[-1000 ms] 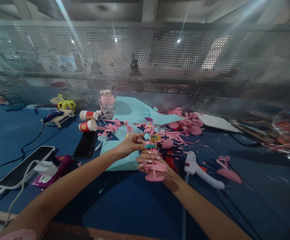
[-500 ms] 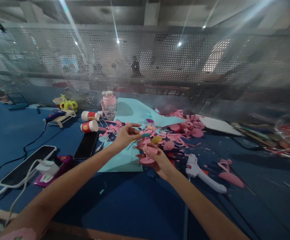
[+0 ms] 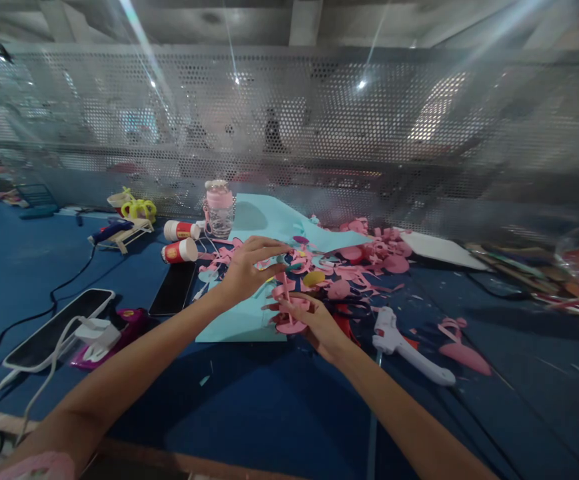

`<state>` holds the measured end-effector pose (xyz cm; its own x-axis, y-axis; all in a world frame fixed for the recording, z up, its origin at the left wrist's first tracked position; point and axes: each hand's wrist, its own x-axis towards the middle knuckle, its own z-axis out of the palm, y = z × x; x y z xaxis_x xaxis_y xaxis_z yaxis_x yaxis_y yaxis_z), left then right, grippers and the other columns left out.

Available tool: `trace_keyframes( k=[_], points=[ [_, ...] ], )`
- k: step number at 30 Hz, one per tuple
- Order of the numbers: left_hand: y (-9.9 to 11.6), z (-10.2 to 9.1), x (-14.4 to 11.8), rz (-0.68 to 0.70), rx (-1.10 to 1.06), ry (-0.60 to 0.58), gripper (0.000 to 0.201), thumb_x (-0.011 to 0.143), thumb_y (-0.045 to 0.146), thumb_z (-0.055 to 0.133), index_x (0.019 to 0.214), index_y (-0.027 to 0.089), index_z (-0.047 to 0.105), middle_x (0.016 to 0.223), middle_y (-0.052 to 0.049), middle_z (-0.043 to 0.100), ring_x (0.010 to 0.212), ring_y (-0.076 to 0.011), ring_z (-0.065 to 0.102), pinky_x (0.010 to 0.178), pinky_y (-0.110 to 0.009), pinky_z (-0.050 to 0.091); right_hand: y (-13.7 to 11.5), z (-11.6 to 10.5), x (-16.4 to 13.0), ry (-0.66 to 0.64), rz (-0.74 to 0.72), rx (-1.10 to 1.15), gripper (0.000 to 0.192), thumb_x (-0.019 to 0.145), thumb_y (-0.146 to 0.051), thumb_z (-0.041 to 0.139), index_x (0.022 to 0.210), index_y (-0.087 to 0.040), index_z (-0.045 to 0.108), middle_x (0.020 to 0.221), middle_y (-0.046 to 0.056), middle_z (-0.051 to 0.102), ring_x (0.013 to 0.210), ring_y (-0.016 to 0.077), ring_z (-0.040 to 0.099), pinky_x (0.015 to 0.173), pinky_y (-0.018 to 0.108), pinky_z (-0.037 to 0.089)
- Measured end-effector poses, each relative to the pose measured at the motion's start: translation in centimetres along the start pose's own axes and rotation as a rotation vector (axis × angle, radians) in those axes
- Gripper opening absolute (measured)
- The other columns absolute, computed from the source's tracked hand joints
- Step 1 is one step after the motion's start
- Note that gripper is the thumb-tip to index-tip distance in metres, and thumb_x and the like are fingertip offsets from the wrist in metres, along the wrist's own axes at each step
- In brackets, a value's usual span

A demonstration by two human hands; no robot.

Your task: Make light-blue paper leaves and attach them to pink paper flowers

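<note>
Pink paper cutouts [image 3: 369,257], lt blue sheet [image 3: 249,230], navy table [image 3: 279,413], white glue gun [image 3: 409,347]

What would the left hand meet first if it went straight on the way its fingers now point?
Probably the pink paper scraps heaped on the blue table: the left hand points right and away, over the light blue sheet. Depth is unclear.

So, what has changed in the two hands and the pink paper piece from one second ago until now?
The left hand let its pinch at the pink paper piece go, moved up and away, and now lies spread over the pink scraps. The right hand kept hold of the piece and carried it a little up and away from the person. The glue gun, the phone and the bottle stayed in place.
</note>
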<state>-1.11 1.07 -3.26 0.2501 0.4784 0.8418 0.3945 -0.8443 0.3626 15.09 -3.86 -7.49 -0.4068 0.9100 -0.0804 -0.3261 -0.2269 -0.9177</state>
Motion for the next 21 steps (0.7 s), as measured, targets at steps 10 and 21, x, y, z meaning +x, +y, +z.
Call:
trace_keyframes(
  k=[10,21],
  points=[
    [-0.31,-0.11,0.05,0.044,0.055,-0.054,0.020,0.073,0.023,0.064,0.093,0.021,0.067,0.088,-0.005,0.068,0.087,-0.0165,0.056,0.079,-0.033,0.045,0.43,-0.52,0.29,0.022,0.000,-0.018,0.029,0.062,-0.029,0.073,0.086,-0.017,0.062,0.075,0.004,0.071,0.063,0.0185,0.067,0.059,0.030,0.052],
    [-0.40,-0.25,0.12,-0.006,0.067,-0.126,0.022,0.073,0.025,0.064,0.095,0.026,0.066,0.086,-0.004,0.067,0.087,-0.0175,0.053,0.080,-0.035,0.043,0.76,-0.61,0.42,0.039,-0.020,-0.068,0.030,0.061,-0.029,0.073,0.085,-0.016,0.060,0.076,0.003,0.071,0.060,0.0177,0.066,0.059,0.030,0.053]
  ],
)
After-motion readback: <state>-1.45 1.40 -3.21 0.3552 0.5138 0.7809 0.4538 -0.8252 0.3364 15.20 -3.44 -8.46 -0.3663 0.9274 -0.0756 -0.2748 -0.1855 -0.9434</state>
